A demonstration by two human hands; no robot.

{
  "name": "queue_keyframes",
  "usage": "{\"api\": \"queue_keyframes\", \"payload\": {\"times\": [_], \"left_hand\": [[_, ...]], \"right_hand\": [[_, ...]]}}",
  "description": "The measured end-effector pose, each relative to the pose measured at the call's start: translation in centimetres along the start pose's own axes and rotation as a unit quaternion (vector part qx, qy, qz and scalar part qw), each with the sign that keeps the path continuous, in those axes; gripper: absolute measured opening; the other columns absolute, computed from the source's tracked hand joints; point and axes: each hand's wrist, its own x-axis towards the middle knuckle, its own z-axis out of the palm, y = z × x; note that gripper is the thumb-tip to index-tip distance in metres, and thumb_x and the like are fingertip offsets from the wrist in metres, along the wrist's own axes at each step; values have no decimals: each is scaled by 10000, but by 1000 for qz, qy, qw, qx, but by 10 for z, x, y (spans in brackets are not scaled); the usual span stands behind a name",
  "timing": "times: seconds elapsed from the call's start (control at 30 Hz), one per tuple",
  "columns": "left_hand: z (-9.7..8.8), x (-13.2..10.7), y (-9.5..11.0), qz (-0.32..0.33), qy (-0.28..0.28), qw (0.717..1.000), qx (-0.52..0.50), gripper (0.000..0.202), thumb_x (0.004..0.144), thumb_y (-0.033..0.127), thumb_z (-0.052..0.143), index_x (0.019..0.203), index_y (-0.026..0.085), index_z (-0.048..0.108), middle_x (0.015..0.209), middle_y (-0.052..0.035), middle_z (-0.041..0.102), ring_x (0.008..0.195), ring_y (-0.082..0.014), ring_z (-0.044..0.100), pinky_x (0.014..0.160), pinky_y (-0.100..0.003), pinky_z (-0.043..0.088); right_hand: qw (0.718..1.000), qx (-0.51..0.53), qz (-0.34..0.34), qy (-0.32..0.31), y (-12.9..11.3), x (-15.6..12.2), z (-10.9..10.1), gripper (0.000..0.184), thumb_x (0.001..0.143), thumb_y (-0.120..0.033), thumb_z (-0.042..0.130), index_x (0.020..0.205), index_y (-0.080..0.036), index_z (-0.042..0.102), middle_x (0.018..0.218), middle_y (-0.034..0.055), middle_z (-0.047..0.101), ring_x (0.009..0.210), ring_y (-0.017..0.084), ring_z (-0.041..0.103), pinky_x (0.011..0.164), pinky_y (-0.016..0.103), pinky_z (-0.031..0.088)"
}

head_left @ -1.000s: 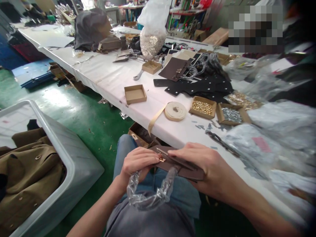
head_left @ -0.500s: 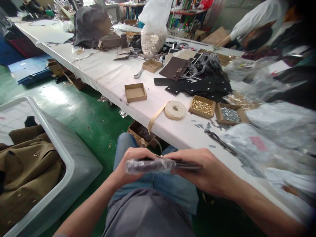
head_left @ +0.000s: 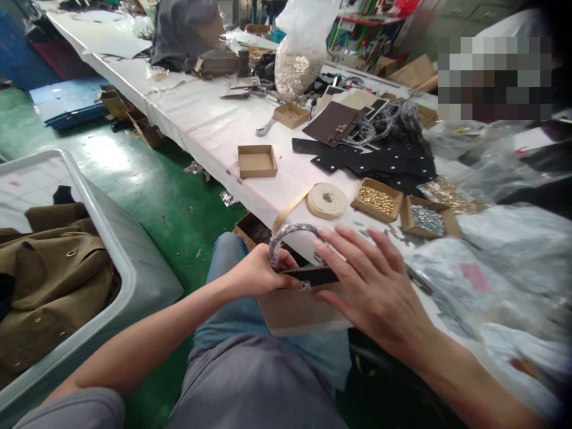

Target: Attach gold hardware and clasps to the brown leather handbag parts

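Observation:
In front of my lap is a handbag panel (head_left: pixel 299 313), its beige side toward me and a dark strip along its upper edge. A curved handle (head_left: pixel 292 229) wrapped in clear plastic rises from it, and a small metal fitting (head_left: pixel 305 285) shows at the dark edge. My left hand (head_left: pixel 266 271) pinches the panel's upper left edge beside the handle's base. Over the panel's right part, my right hand (head_left: pixel 366 280) has its fingers stretched out and its thumb near the beige face. Whether the right fingertips press on the panel is hidden.
On the white table (head_left: pixel 201 131) are a tape roll (head_left: pixel 327 201), a box of gold hardware (head_left: pixel 378 199), a box of silver hardware (head_left: pixel 429 219), a cardboard tray (head_left: pixel 258 161) and black strips (head_left: pixel 375 158). A bin (head_left: pixel 129 286) of brown fabric stands left; a person sits across.
The panel has turned from edge-on to beige side facing me, with the handle now upright. My right hand has loosened and spread its fingers; my left still holds on.

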Motion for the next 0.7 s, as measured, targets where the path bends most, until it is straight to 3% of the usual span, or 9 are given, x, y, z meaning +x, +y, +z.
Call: {"api": "queue_keyframes", "payload": {"times": [0.1, 0.2, 0.27, 0.4, 0.53, 0.7], "left_hand": [[10, 0, 10, 8, 9, 999, 36, 219, 779, 294, 966, 903, 154, 853, 767, -5, 770, 683, -153, 649, 599, -253, 468], [13, 1, 18, 18, 24, 998, 47, 181, 782, 262, 952, 881, 161, 839, 762, 6, 762, 697, -153, 644, 612, -255, 468], [10, 2, 22, 30, 28, 998, 57, 163, 778, 242, 947, 855, 161, 828, 751, 10, 751, 698, -150, 637, 620, -256, 466], [-1, 7, 23, 14, 20, 998, 53, 225, 760, 283, 972, 855, 146, 820, 740, 1, 750, 672, -150, 634, 608, -259, 458], [0, 12, 21, 4, 1, 999, 55, 288, 738, 316, 991, 877, 141, 809, 746, 5, 746, 677, -157, 626, 608, -262, 456], [16, 16, 20, 45, 9, 992, 115, 245, 720, 275, 969, 839, 142, 803, 805, 15, 752, 757, -178, 644, 689, -271, 481]], "right_hand": [[1000, -19, 24, 5, -3, 7, -9, 991, 995, -277, 850, 1821, -254, 303, 1726, 197, 562, 1553, 472, 569, 1334, 723, 413], [998, -32, 50, 26, -1, 6, -13, 1028, 986, -362, 876, 1827, -227, 300, 1748, 230, 515, 1551, 511, 549, 1285, 732, 462], [998, -49, 21, 29, -1, 0, -13, 988, 999, -337, 867, 1824, -256, 329, 1773, 210, 500, 1566, 500, 545, 1309, 721, 442], [992, -91, -52, 67, -7, -14, -10, 926, 1023, -217, 835, 1817, -309, 368, 1698, 161, 613, 1493, 414, 642, 1300, 619, 485], [996, -35, -85, -20, -10, -9, -2, 792, 1076, -145, 715, 1794, -222, 387, 1627, 183, 674, 1453, 375, 673, 1197, 574, 568], [991, -7, -53, -125, -2, 5, 8, 525, 1060, -101, 661, 1582, -136, 608, 1356, 186, 801, 1195, 350, 775, 1118, 600, 543]]}}
